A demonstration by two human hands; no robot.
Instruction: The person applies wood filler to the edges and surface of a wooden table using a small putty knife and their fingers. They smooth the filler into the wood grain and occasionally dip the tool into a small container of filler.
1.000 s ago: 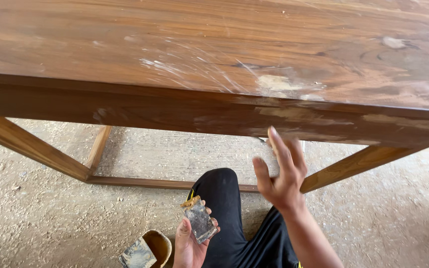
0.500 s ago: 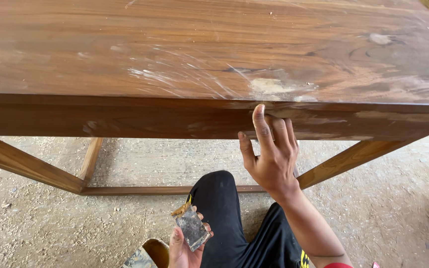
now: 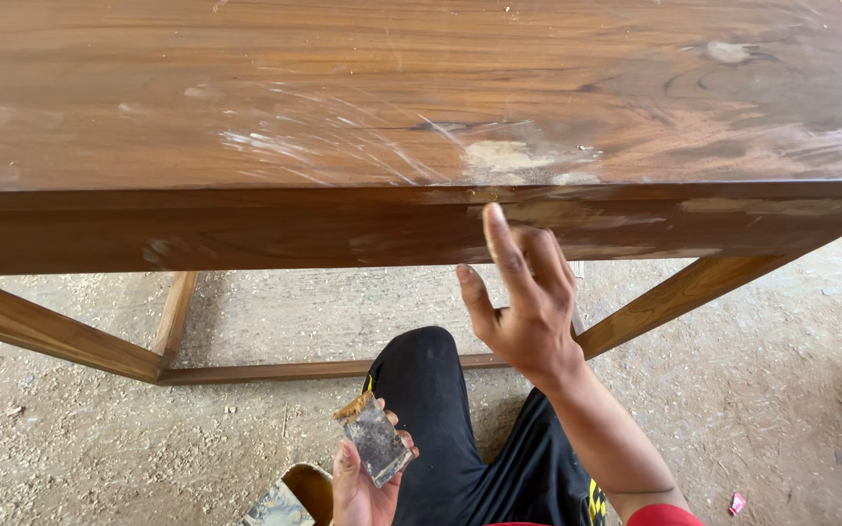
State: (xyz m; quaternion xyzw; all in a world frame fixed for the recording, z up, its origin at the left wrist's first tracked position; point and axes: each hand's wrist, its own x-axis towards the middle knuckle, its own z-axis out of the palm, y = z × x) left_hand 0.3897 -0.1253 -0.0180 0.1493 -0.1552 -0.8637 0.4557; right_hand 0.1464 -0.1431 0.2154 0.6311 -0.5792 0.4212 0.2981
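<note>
Fingers of the right hand (image 3: pixel 528 297) press the table's front edge (image 3: pixel 246 229), open; left hand (image 3: pixel 358 482) grips a putty-smeared scraper (image 3: pixel 374 438).

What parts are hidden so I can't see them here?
Head view only:
- The right hand hides what its fingertips touch on the table's front rail.
- The left hand covers the lower end of the small flat scraper.
- The container by the knee is cut off by the bottom edge.
</note>
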